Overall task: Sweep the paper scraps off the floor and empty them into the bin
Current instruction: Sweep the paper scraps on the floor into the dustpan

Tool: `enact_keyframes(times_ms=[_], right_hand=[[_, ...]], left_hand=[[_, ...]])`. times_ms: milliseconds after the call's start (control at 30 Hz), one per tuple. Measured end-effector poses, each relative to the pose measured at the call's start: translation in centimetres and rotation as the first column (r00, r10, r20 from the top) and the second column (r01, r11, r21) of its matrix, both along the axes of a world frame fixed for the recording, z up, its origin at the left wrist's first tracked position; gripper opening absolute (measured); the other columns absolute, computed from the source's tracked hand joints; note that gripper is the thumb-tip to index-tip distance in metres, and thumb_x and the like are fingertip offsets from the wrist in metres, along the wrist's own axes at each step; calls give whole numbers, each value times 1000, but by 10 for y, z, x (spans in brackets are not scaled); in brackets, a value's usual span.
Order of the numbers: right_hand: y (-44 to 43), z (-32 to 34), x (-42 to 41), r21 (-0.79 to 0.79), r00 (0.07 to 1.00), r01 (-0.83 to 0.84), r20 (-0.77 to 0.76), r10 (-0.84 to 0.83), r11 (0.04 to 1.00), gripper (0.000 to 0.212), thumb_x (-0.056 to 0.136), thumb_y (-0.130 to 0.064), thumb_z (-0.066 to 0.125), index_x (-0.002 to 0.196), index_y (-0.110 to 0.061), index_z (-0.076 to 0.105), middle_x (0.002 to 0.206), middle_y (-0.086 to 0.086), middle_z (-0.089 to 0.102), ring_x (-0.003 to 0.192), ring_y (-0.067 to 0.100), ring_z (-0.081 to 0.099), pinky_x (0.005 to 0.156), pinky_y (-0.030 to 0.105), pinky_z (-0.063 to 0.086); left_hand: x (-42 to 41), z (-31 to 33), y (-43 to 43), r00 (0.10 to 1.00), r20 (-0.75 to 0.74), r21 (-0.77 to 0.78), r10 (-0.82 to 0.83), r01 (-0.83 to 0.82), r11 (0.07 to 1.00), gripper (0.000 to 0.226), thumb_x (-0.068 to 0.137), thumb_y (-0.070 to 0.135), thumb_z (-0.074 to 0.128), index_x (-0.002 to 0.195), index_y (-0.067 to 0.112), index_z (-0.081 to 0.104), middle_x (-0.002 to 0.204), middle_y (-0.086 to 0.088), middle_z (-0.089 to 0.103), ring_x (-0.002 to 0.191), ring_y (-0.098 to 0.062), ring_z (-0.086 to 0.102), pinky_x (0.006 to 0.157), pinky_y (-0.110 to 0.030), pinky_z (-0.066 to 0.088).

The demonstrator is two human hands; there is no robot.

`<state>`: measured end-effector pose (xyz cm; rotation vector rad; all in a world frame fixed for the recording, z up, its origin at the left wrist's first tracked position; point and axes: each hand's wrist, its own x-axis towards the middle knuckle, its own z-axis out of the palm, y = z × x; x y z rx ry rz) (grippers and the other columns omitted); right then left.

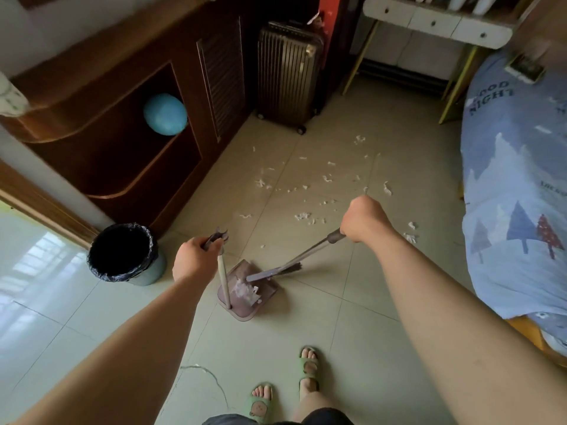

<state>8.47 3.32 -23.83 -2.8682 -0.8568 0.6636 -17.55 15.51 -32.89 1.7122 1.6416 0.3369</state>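
Mostly, paper scraps (302,216) beyond the hands (196,262) (363,219).

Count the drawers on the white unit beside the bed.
3, in one row along the white unit: left drawer, middle drawer, right drawer, the last nearest the bed. The frame's top edge crops the unit, so more may be hidden.

Forearms (122,348) bare to frame edge. Green open-toe slippers (309,368), brown cartoon face on each strap. Dark shorts (325,418).
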Motion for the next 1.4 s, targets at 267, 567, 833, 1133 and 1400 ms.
enact_keyframes(times_ms=[267,567,833,1133,1400], right_hand=[[42,-17,36,73,998,37,-46,-34,997,28,78,-2,72,65,-7,48,59,6,52,50,19,53,46,23,36],[69,-77,39,62,991,-79,-100,84,995,16,91,-10,62,103,-1,64,112,17,66,100,35,65,69,30,44],[72,-65,59,-146,936,-338,-149,318,930,25,84,-18,73,72,-5,56,66,6,54,57,22,50,43,23,35],[78,-18,86,-191,916,-397,-144,375,898,51,51,-48,92,62,-9,60,45,3,55,39,20,46,48,21,41],[89,-20,91,27,958,-230,-168,231,973,19,75,-9,76,73,-4,58,52,8,58,41,20,43,53,26,42]], left_hand=[[6,-3,6,990,5,0,139,-139,990,21,93,32,60,91,16,73,70,-8,64,64,-29,60,55,-30,41],[32,1,10,972,-16,-20,233,-234,972,21,95,33,57,83,19,67,68,-4,63,59,-21,55,52,-25,37],[51,2,13,961,-39,3,273,-273,962,26,94,38,55,79,21,67,61,1,59,57,-19,55,49,-26,35],[58,4,11,961,-45,5,274,-274,962,20,94,38,56,81,25,65,70,-4,67,65,-26,63,56,-30,43],[35,12,11,951,-30,40,307,-305,951,25,95,38,57,82,20,69,71,-9,68,60,-26,59,53,-29,38]])
